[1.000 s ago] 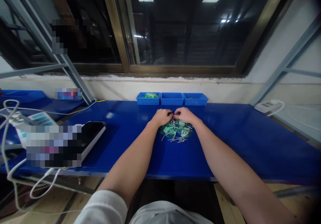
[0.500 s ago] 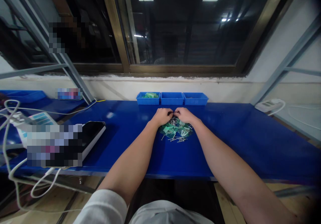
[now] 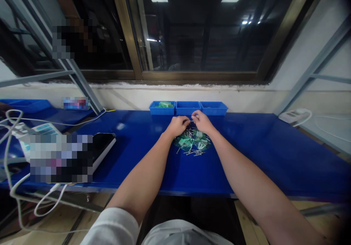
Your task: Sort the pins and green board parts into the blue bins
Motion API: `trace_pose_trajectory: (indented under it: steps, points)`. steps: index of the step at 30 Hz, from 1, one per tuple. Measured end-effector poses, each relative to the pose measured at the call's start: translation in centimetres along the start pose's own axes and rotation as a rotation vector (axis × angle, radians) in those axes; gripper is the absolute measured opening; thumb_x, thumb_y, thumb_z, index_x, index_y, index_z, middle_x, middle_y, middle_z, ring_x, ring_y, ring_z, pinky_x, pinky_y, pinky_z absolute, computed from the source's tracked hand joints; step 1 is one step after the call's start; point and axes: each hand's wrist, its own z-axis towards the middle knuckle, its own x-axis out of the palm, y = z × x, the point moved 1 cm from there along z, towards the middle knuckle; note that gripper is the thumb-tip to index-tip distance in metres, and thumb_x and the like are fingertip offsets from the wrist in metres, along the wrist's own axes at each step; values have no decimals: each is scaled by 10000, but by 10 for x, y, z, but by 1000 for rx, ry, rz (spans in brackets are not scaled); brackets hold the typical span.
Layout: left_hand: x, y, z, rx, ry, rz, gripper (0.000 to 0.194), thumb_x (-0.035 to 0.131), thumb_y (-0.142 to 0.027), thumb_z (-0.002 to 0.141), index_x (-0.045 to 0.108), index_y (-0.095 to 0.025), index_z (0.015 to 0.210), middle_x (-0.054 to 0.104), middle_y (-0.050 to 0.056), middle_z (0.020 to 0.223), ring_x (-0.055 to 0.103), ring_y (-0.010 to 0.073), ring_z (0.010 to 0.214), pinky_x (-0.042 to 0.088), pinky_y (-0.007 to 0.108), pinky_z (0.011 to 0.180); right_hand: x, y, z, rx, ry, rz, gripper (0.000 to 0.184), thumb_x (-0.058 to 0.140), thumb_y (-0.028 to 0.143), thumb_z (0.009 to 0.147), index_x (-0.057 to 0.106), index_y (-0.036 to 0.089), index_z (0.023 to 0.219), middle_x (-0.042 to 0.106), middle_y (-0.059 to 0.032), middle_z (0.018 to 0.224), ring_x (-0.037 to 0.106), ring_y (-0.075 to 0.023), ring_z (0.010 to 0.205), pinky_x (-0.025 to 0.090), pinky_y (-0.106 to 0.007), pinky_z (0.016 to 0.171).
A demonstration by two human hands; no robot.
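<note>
Lying on the blue table (image 3: 192, 175), just beyond the gap between your forearms, is a loose pile of slender metal fasteners (image 3: 195, 152) and green-tinted packets (image 3: 184, 142). Taking that pile as the clock's centre and the window (image 3: 200, 36) as twelve, your left hand (image 3: 178, 126) arches over its edge at eleven, and your right hand (image 3: 202, 121) sits at one. The two hands are near each other but apart, each with its fingertips drawn in; a thin pale sliver (image 3: 192, 121) shows between them, and you cannot tell from here which hand grips it. A few fasteners stray from the pile at six, well short of the table's front edge. You have a strip of tabletop at twelve before three blue bins, and a broader spread from two to four for your right arm. At nine, the room ends at a black-topped slab (image 3: 102, 142) with a pale side; between two and three, a white power strip (image 3: 293, 116) lies near the right-hand frame. The packets look like thin, glossy, crumpled film, the fasteners straight and shiny with small heads. The bins are shallow and rectangular, plastic-looking, the left bin (image 3: 162, 110) holding green material (image 3: 166, 104), the middle bin (image 3: 188, 110) and right bin (image 3: 213, 110) standing beside it. The tabletop is smooth, with a soft sheen.
</note>
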Motion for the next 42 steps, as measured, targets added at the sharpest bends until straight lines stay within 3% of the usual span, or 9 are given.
trace_pose_trajectory:
  steps: [9, 12, 16, 23, 32, 36, 42]
  points:
    - [0, -3, 1, -24, -13, -8, 322, 400, -366, 870, 652, -181, 792, 663, 38, 811, 584, 158, 774, 419, 253, 747, 1, -1, 1, 76, -88, 167, 257, 417, 396, 813, 488, 193, 953, 522, 28, 574, 504, -132, 517, 393, -261, 563]
    - [0, -3, 0, -43, -18, 10, 376, 352, -386, 890, 623, -172, 741, 640, 32, 729, 563, 145, 685, 408, 243, 677, 3, 0, 2, 92, -53, 308, 276, 457, 415, 791, 479, 201, 964, 502, 51, 528, 497, -121, 491, 398, -252, 535]
    - [0, -1, 0, -44, -23, 24, 391, 326, -389, 901, 602, -168, 734, 623, 23, 690, 544, 133, 640, 388, 234, 643, 3, 2, 3, 72, 17, 429, 272, 551, 436, 727, 525, 179, 812, 595, -3, 609, 535, -119, 525, 438, -267, 565]
    - [0, 0, 1, -96, -30, 1, 439, 286, -399, 911, 604, -170, 713, 644, 30, 725, 577, 145, 701, 400, 244, 690, -1, 4, 3, 103, -42, 562, 343, 633, 452, 652, 568, 170, 835, 636, -29, 660, 558, -129, 547, 445, -271, 548]
    - [0, 0, 0, -127, 11, -12, 414, 304, -428, 899, 608, -181, 764, 655, 21, 780, 584, 161, 777, 396, 266, 729, -2, -3, 4, 147, -54, 681, 294, 650, 400, 606, 631, 161, 774, 652, -40, 652, 554, -137, 560, 385, -241, 484]
    - [-1, -1, -2, -152, -31, -1, 386, 349, -502, 871, 595, -211, 933, 665, 18, 929, 583, 177, 895, 366, 303, 823, -9, -6, 5, 142, -171, 575, 267, 627, 381, 620, 632, 159, 767, 650, -36, 661, 564, -142, 577, 424, -259, 536]
    - [2, 4, -1, -241, -55, 41, 360, 400, -485, 854, 561, -214, 1028, 652, 40, 1019, 568, 205, 971, 344, 359, 866, -26, -17, 6, 26, -423, 117, 259, 552, 289, 682, 647, 157, 884, 665, -50, 771, 592, -172, 726, 457, -324, 752]
